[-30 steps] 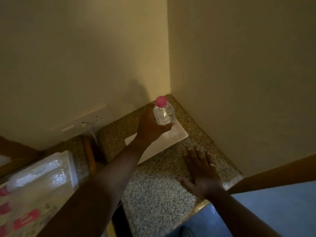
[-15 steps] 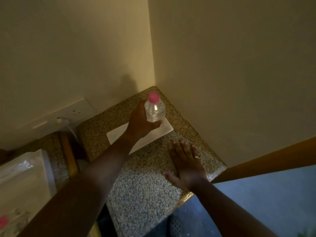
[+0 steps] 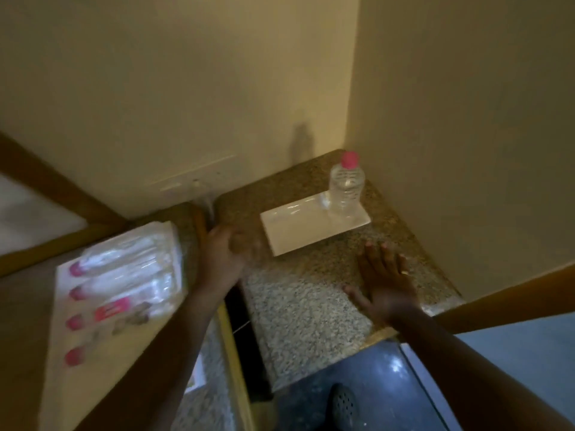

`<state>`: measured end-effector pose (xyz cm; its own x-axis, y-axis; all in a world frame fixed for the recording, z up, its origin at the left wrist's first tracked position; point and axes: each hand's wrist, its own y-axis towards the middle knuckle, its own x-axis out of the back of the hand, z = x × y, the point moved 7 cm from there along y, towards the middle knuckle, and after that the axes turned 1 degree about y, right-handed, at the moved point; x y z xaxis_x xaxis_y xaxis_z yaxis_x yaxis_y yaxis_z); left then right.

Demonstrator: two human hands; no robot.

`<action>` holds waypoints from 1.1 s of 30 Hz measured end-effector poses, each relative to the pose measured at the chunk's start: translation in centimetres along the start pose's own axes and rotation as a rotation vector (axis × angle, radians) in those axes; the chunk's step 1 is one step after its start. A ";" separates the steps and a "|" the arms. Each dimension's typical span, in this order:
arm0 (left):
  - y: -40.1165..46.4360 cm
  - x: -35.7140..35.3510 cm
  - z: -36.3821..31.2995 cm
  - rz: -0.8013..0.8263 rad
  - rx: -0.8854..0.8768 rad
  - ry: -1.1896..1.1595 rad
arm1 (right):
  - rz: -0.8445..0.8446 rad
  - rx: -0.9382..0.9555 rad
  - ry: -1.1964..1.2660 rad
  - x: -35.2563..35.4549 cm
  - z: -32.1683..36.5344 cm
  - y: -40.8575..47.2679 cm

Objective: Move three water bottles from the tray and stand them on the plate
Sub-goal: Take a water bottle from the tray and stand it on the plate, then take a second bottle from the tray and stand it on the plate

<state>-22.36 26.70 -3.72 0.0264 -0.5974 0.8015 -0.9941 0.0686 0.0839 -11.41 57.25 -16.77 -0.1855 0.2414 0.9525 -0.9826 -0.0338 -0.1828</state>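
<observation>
1. Now one clear plastic water bottle with a pink cap point(image 3: 346, 189) is standing upright on the far right end of the white rectangular plate point(image 3: 298, 225), near the wall corner, and nothing is touching it.
2. The left hand point(image 3: 228, 253) is hanging empty over the speckled granite counter point(image 3: 305, 300), between the plate and the white tray point(image 3: 93, 331). It is blurred, with the fingers loosely curled, so I cannot tell exactly how far it is spread.
3. The right hand point(image 3: 384, 281) is lying flat on the counter with fingers spread, holding nothing.
4. On the tray, four more pink-capped bottles point(image 3: 124, 275) are lying on their sides, close together.
5. As I judge, the step in hand is fetching the second bottle. To do it well, the left hand is better taking the nearest bottle around its middle, lifting it free of its neighbours, and turning it cap-up on the way.
6. It should be set on the free left part of the plate, apart from the standing bottle, because a bump could tip that one.
</observation>
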 end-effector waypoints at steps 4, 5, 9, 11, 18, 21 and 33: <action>-7.1 9.8 6.5 -0.234 0.078 0.062 | 0.037 0.113 -0.065 -1.4 5.3 -0.7; -8.3 10.5 7.3 -0.220 0.058 0.088 | 0.049 0.127 -0.066 -2.0 6.5 -1.2; -12.7 13.5 11.6 -0.132 0.051 0.187 | 0.072 0.217 -0.025 -3.6 14.3 -1.9; -13.8 14.4 14.3 -0.045 0.111 0.294 | 0.082 0.254 -0.040 -4.2 17.3 -2.0; -14.5 14.7 20.3 0.275 0.163 0.452 | 0.081 0.248 -0.070 -4.7 20.5 -1.8; -14.8 14.2 20.9 0.320 0.150 0.349 | 0.062 0.243 -0.091 -4.6 20.8 -1.9; -17.8 15.1 22.8 0.325 0.188 0.263 | 0.124 0.215 -0.133 -5.4 21.1 -1.5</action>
<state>-6.71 -1.71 -6.61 -0.2888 -0.3444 0.8933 -0.9563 0.0585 -0.2866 -9.21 35.53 -16.49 -0.2901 0.0937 0.9524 -0.9296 -0.2639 -0.2572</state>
